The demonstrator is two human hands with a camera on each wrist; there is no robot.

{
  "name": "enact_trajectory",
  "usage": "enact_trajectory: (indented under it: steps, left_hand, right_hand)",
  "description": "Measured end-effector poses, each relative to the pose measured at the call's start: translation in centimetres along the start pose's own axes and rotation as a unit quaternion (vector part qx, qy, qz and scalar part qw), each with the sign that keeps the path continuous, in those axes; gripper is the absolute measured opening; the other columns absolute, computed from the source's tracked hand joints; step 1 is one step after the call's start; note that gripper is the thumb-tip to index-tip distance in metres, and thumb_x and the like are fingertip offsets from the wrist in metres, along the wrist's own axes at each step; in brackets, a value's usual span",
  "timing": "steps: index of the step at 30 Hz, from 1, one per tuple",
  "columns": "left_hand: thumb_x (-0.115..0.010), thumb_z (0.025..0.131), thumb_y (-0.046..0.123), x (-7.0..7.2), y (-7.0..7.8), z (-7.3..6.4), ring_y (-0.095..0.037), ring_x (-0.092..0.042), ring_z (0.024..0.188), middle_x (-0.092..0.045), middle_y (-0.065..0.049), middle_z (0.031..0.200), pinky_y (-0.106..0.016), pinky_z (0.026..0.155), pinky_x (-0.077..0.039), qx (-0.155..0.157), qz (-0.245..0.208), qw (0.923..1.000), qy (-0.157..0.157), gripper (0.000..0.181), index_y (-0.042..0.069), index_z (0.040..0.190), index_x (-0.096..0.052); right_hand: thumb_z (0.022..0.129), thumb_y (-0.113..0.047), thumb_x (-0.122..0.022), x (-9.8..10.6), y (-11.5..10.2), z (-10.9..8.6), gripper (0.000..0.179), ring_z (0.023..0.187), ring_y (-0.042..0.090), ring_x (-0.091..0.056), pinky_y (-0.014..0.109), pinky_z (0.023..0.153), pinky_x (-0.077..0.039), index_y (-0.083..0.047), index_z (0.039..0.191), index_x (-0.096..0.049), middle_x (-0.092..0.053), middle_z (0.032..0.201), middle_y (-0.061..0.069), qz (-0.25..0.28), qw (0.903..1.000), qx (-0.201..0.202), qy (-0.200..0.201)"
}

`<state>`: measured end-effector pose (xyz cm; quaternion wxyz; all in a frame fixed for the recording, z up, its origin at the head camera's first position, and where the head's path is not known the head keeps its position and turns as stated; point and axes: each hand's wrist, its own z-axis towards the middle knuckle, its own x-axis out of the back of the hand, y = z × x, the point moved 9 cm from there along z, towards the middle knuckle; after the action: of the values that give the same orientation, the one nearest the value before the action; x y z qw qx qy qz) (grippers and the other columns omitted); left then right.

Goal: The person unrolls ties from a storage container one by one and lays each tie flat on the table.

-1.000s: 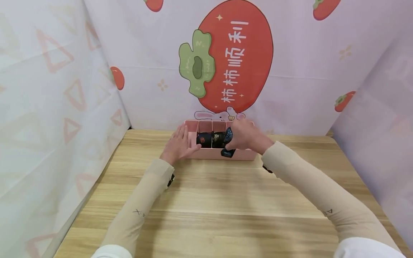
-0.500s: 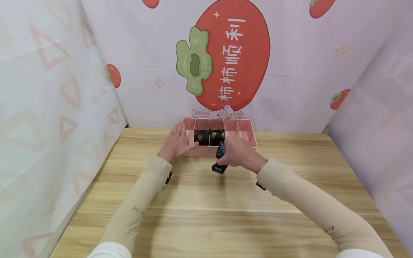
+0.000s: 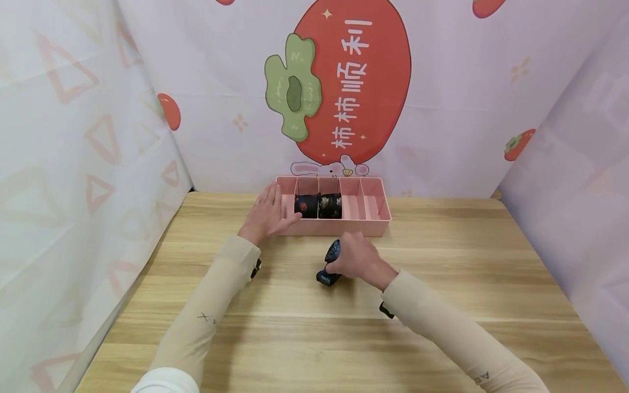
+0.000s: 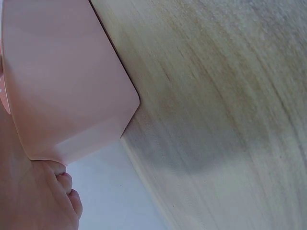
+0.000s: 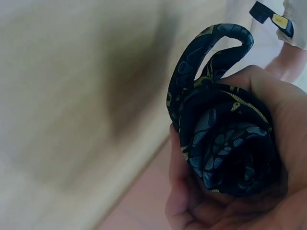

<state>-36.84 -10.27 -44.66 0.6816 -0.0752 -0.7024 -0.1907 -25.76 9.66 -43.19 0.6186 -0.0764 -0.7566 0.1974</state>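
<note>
cloth (image 3: 332, 251), dark with blue and gold patterning and wound into a roll, sits gripped in the curled fingers and thumb of the right hand (image 3: 361, 259), over the wooden tabletop (image 3: 275, 338), at 6 o'clock from the pink box (image 3: 339, 227) and apart from it. in the right wrist view a loop (image 5: 187, 64) of it sticks out towards 12 o'clock. the left hand (image 3: 265, 215) lies along the box's 9 o'clock end, fingers straight, thumb spread towards 3 o'clock. the box has five compartments in a row; counting from 9 o'clock, the second holds a navy roll (image 3: 307, 206) with an orange-red motif, the third a black roll (image 3: 330, 206) with pale motifs. at 12 o'clock, behind the box, a printed backdrop (image 3: 216, 147) shows a big red fruit (image 3: 383, 98).
</note>
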Motion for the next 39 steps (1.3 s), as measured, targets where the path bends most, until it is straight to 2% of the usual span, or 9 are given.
enact_trajectory:
  steps: [10, 17, 22, 26, 29, 32, 35, 37, 39]
  left_hand:
    - [-0.039, 0.101, 0.072, 0.1, -0.2, 0.2, -0.040, -0.003, 0.166, -0.005, -0.025, 0.177, -0.053, 0.135, -0.011, 0.004, -0.012, 0.9999, -0.009, 0.108, -0.009, 0.165, -0.009]
    - [-0.039, 0.102, 0.071, 0.8, 0.3, -0.2, -0.039, -0.002, 0.166, -0.003, -0.025, 0.177, -0.052, 0.135, -0.008, -0.001, -0.035, 0.9993, 0.007, 0.107, -0.008, 0.166, -0.004]
    - [-0.042, 0.106, 0.056, 3.0, 1.3, -2.0, -0.043, -0.016, 0.164, -0.018, -0.030, 0.173, -0.052, 0.135, -0.014, -0.022, -0.014, 0.9975, 0.066, 0.094, -0.011, 0.164, -0.012]
    - [-0.053, 0.104, 0.041, 5.3, 2.5, -4.3, -0.044, -0.040, 0.150, -0.044, -0.031, 0.159, -0.051, 0.130, -0.029, -0.052, 0.007, 0.9903, 0.129, 0.080, -0.013, 0.159, -0.029]
    - [-0.061, 0.099, 0.030, 6.7, 3.7, -6.3, -0.041, -0.057, 0.124, -0.063, -0.026, 0.132, -0.050, 0.112, -0.047, -0.084, 0.017, 0.9785, 0.187, 0.063, -0.011, 0.146, -0.049]
    - [-0.068, 0.095, 0.020, 7.4, 5.0, -8.2, -0.036, -0.062, 0.107, -0.070, -0.020, 0.115, -0.048, 0.097, -0.054, -0.113, -0.014, 0.9690, 0.219, 0.045, -0.007, 0.130, -0.061]
    - [-0.072, 0.093, 0.016, 6.9, 6.5, -9.3, -0.032, -0.066, 0.100, -0.072, -0.018, 0.109, -0.045, 0.091, -0.058, -0.120, -0.074, 0.9715, 0.191, 0.036, -0.004, 0.122, -0.065]
    - [-0.073, 0.094, 0.017, 5.7, 7.6, -9.7, -0.029, -0.068, 0.097, -0.073, -0.017, 0.108, -0.041, 0.088, -0.060, -0.104, -0.128, 0.9772, 0.134, 0.032, -0.003, 0.118, -0.065]
    - [-0.073, 0.095, 0.018, 4.0, 8.8, -9.9, -0.025, -0.069, 0.091, -0.073, -0.015, 0.104, -0.036, 0.081, -0.061, -0.079, -0.179, 0.9780, 0.071, 0.030, -0.002, 0.116, -0.067]
  right_hand:
    - [0.079, -0.043, -0.090, -2.2, 1.7, 0.0, 0.047, 0.052, 0.015, -0.051, 0.025, 0.047, -0.040, -0.010, 0.064, -0.059, -0.050, 0.058, -0.001, 0.046, 0.9977, -0.047, -0.018]
    - [0.080, -0.053, -0.085, -2.4, 2.6, 0.1, 0.054, 0.052, 0.015, -0.048, 0.027, 0.046, -0.037, -0.013, 0.061, -0.054, -0.044, 0.057, -0.002, 0.033, 0.9967, -0.072, -0.018]
    - [0.080, -0.059, -0.083, -2.6, 2.8, 0.2, 0.055, 0.057, 0.018, -0.053, 0.028, 0.049, -0.039, -0.012, 0.067, -0.057, -0.050, 0.062, 0.001, 0.017, 0.9967, -0.074, -0.029]
    - [0.079, -0.061, -0.082, -2.3, 3.2, 0.2, 0.057, 0.063, 0.021, -0.056, 0.030, 0.053, -0.041, -0.009, 0.077, -0.060, -0.056, 0.070, 0.005, 0.010, 0.9962, -0.079, -0.035]
    - [0.079, -0.061, -0.083, -1.9, 3.6, 0.1, 0.057, 0.066, 0.021, -0.056, 0.030, 0.054, -0.041, -0.008, 0.080, -0.061, -0.058, 0.074, 0.006, 0.010, 0.9958, -0.080, -0.042]
    - [0.078, -0.060, -0.083, -1.4, 3.8, 0.0, 0.056, 0.065, 0.019, -0.053, 0.029, 0.054, -0.039, -0.009, 0.078, -0.060, -0.055, 0.072, 0.004, 0.011, 0.9960, -0.076, -0.044]
    - [0.078, -0.059, -0.084, -0.9, 3.9, -0.1, 0.056, 0.060, 0.017, -0.049, 0.027, 0.052, -0.036, -0.011, 0.071, -0.058, -0.049, 0.065, 0.000, 0.019, 0.9967, -0.068, -0.040]
    - [0.078, -0.059, -0.085, -0.6, 4.1, -0.2, 0.056, 0.055, 0.015, -0.045, 0.027, 0.050, -0.033, -0.012, 0.066, -0.055, -0.044, 0.060, -0.002, 0.030, 0.9969, -0.063, -0.036]
    - [0.078, -0.058, -0.086, -0.2, 4.4, -0.3, 0.056, 0.054, 0.015, -0.046, 0.027, 0.049, -0.033, -0.012, 0.067, -0.056, -0.045, 0.059, -0.002, 0.041, 0.9972, -0.056, -0.027]
